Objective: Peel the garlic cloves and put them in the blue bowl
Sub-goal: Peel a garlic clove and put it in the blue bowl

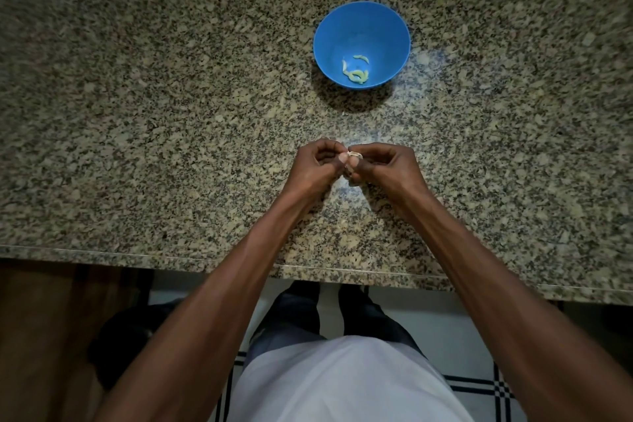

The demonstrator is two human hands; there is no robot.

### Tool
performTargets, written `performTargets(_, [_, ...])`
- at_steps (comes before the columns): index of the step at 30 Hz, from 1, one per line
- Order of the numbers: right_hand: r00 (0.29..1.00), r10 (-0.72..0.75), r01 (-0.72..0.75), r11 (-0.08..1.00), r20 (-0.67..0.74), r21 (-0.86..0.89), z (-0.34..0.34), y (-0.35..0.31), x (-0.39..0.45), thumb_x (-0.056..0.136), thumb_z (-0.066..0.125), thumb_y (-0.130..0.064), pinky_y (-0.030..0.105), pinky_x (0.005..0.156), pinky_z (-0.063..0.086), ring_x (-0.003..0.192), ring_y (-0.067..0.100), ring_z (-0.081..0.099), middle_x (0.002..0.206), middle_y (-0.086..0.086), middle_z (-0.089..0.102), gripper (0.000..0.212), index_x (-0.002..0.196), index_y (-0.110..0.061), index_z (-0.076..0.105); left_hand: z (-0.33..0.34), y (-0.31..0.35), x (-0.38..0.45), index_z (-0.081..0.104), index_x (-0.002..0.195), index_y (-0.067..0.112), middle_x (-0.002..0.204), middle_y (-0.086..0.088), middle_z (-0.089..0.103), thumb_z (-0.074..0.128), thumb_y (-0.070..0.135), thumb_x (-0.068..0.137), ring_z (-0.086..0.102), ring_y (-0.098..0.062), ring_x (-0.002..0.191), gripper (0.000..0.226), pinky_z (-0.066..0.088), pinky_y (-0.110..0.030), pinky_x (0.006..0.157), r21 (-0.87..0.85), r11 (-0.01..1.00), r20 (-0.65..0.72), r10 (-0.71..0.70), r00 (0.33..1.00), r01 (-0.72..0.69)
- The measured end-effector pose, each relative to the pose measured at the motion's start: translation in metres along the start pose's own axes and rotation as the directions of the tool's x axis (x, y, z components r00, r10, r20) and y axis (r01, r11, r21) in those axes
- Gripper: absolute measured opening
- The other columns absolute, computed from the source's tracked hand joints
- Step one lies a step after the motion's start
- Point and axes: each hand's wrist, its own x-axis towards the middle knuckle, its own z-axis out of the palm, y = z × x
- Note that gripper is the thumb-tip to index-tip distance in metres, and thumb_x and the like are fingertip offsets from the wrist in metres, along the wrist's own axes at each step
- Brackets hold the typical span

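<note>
Papery garlic clove (352,161) pinched betw my left hand (317,164) & right hand (385,164); it could slip onto granite counter (171,113), missing blue bowl (397,27).

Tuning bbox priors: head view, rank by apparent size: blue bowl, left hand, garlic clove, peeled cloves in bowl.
1. blue bowl
2. left hand, though nearer the camera
3-4. peeled cloves and garlic clove: unsure, clove mostly hidden by fingers.

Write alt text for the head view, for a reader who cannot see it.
Two hands, left hand and right hand, pinch a garlic clove between them above a speckled granite counter. Farther back stands a blue bowl holding a few pale peeled cloves.
</note>
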Motion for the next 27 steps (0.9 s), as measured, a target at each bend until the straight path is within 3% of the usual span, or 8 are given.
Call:
performTargets(10, [0.997,-0.061,0.055,0.991,-0.043,-0.121,0.000,0.006,-0.003,0.081,0.089,-0.018,0.042,0.080,0.066,0.089,0.020,0.079,0.101,0.008,0.080,0.038,0.114,-0.004,0.077,0.004,-0.003,-0.003,0.067,0.106,0.015,0.104,-0.002,0.071,0.072,0.011,0.094,0.070,-0.016,0.099,0.014,0.062,-0.036,0.088,0.156,0.986,-0.068,0.064,0.996,-0.052])
performTargets(14, [0.983,-0.172,0.137,0.918,-0.062,-0.371,-0.007,0.003,0.003,0.091,0.080,-0.015,0.040,0.084,0.065,0.090,0.013,0.078,0.108,0.005,0.079,0.034,0.124,-0.012,0.075,0.002,-0.005,-0.007,0.070,0.112,0.014,0.104,0.004,0.070,0.063,0.011,0.100,0.066,-0.008,0.097,0.014,0.056,-0.025,0.085,0.310,0.941,-0.073,0.165,0.984,-0.134])
performTargets(18, [0.929,-0.361,0.326,0.687,0.084,-0.650,-0.008,-0.004,0.015,0.099,0.064,0.001,0.039,0.085,0.064,0.104,0.023,0.071,0.129,0.013,0.067,0.035,0.132,-0.008,0.070,-0.005,-0.006,-0.012,0.073,0.114,0.011,0.104,-0.001,0.073,0.066,0.013,0.100,0.068,-0.011,0.093,0.016,0.061,-0.035,0.090,0.009,0.999,-0.111,0.046,0.993,-0.046])
performTargets(21, [0.880,-0.453,0.400,0.541,0.145,-0.740,-0.005,-0.010,0.013,0.099,0.060,0.004,0.038,0.098,0.059,0.117,0.029,0.064,0.137,0.017,0.062,0.037,0.134,-0.005,0.068,-0.005,-0.004,-0.019,0.070,0.117,0.002,0.097,-0.012,0.075,0.067,0.009,0.099,0.071,-0.018,0.088,0.020,0.061,-0.036,0.090,-0.190,0.981,-0.093,0.021,0.995,-0.038])
performTargets(22, [0.867,-0.488,0.392,0.544,0.100,-0.742,-0.005,-0.013,0.008,0.100,0.062,-0.003,0.037,0.100,0.056,0.118,0.026,0.063,0.135,0.016,0.064,0.033,0.131,-0.006,0.070,-0.004,-0.003,-0.021,0.069,0.117,0.001,0.098,-0.014,0.075,0.068,0.007,0.098,0.073,-0.021,0.089,0.020,0.061,-0.035,0.089,-0.222,0.974,-0.094,0.027,0.995,-0.048])
performTargets(24, [0.913,-0.406,0.300,0.713,-0.025,-0.634,-0.003,-0.019,-0.005,0.102,0.066,-0.021,0.033,0.092,0.058,0.105,0.014,0.068,0.121,0.010,0.073,0.026,0.123,-0.010,0.075,-0.004,-0.004,-0.026,0.067,0.115,-0.001,0.101,-0.016,0.076,0.070,0.005,0.096,0.076,-0.027,0.096,0.020,0.062,-0.037,0.090,-0.256,0.964,-0.096,0.054,0.994,-0.077])
performTargets(26, [0.994,-0.109,0.098,0.930,-0.009,-0.354,-0.001,-0.019,-0.016,0.101,0.068,-0.032,0.029,0.079,0.061,0.088,0.012,0.074,0.102,0.008,0.079,0.027,0.112,-0.010,0.079,-0.002,-0.006,-0.029,0.066,0.112,-0.001,0.102,-0.015,0.076,0.072,0.005,0.095,0.076,-0.027,0.096,0.019,0.062,-0.036,0.087,-0.198,0.972,-0.102,0.111,0.989,-0.129])
performTargets(27, [1.000,0.015,-0.010,0.982,0.023,-0.190,0.000,-0.017,-0.020,0.100,0.069,-0.031,0.030,0.079,0.062,0.085,0.016,0.075,0.097,0.010,0.080,0.028,0.110,-0.007,0.079,-0.001,-0.007,-0.031,0.067,0.109,0.001,0.101,-0.013,0.076,0.073,0.005,0.094,0.076,-0.025,0.095,0.016,0.063,-0.034,0.085,-0.146,0.976,-0.107,0.148,0.983,-0.163])
